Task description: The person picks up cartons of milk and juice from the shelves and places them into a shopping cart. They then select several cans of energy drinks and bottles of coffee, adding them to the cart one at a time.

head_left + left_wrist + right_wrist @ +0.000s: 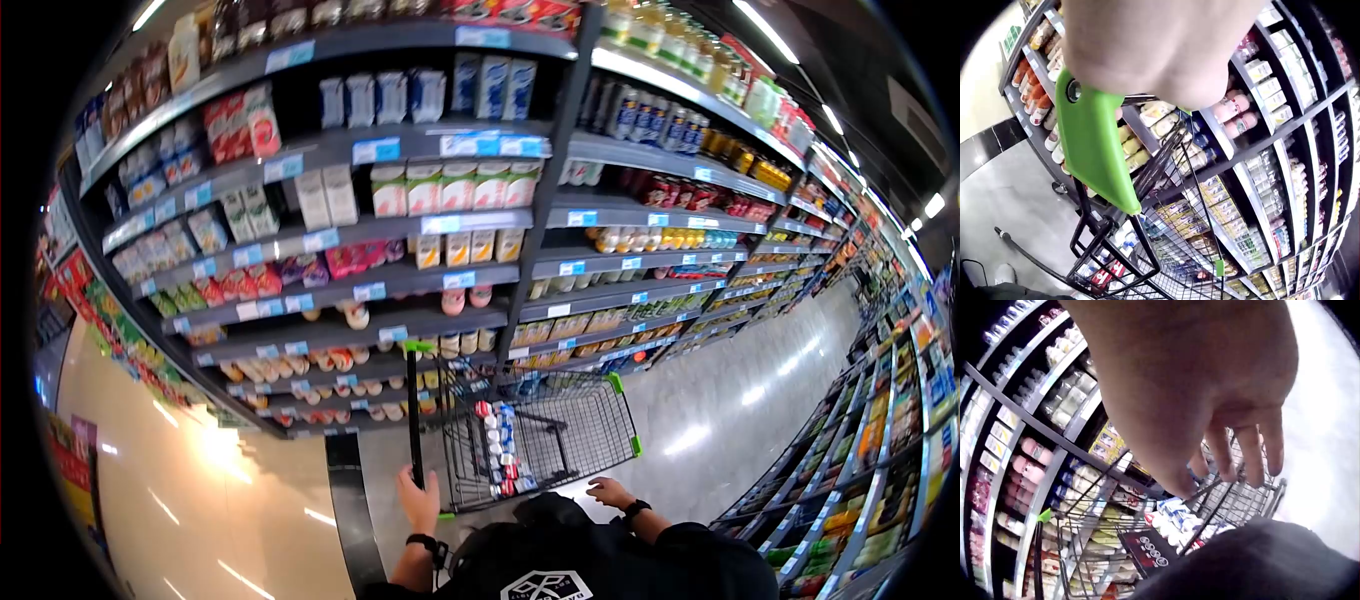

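Observation:
A wire shopping cart (590,425) with green corner pieces stands in front of the person. My left hand (418,500) grips the near end of its black handle bar (414,420); in the left wrist view that hand (1166,50) is over the bar beside the green end piece (1094,147), its fingertips mostly hidden. White, blue and red bottles or packs (495,445) lie in the cart. My right hand (610,492) is held in the air by the cart's near side, holding nothing. In the right wrist view, the fingers of that hand (1210,400) hang loosely spread above the basket.
Tall shelves (470,225) of cartons, cans and bottles run along the far side and off to the right. Another stocked shelf (850,460) lines the right side. Between them stretches a shiny grey floor (700,400); a beige floor (200,500) lies at left.

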`<state>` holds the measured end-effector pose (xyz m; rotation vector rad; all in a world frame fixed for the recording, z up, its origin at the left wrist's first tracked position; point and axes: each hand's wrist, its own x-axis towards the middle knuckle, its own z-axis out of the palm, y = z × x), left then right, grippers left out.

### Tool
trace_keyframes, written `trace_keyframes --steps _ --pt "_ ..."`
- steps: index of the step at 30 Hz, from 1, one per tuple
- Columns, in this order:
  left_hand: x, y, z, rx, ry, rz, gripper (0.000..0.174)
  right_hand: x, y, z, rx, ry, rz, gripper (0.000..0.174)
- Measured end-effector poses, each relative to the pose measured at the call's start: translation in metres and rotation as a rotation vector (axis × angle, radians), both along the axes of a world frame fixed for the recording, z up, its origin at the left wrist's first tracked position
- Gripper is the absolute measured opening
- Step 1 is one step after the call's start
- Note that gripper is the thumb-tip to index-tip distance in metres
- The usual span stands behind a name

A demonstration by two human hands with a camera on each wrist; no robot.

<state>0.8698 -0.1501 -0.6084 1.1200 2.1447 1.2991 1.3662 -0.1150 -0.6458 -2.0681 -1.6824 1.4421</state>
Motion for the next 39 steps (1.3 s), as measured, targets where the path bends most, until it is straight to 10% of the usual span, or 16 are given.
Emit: trace_keyframes --steps 6,11,22,27,39 --pt "0.041 0.019 -0.002 0.026 0.24 -0.107 0.064 0.038 0.082 0.028 0.338 0.041 0.04 0.056" --pt "0.11 0.092 0.112 0.2 0.308 -0.253 0.061 0.055 0.205 0.114 0.717 0.117 0.118 0.047" --pt "0.287 0.366 0.486 0.758 0.468 -0.479 0.043 0.02 0.429 0.563 1.635 0.174 0.342 0.043" --pt "0.314 0.469 0.548 0.766 0.754 -0.272 0.071 -0.008 0.495 0.612 1.754 -0.055 0.29 0.063" --pt "0.314 0.531 0.577 0.557 0.718 -0.188 0.064 -0.022 0.518 0.61 1.738 0.025 0.283 0.059"
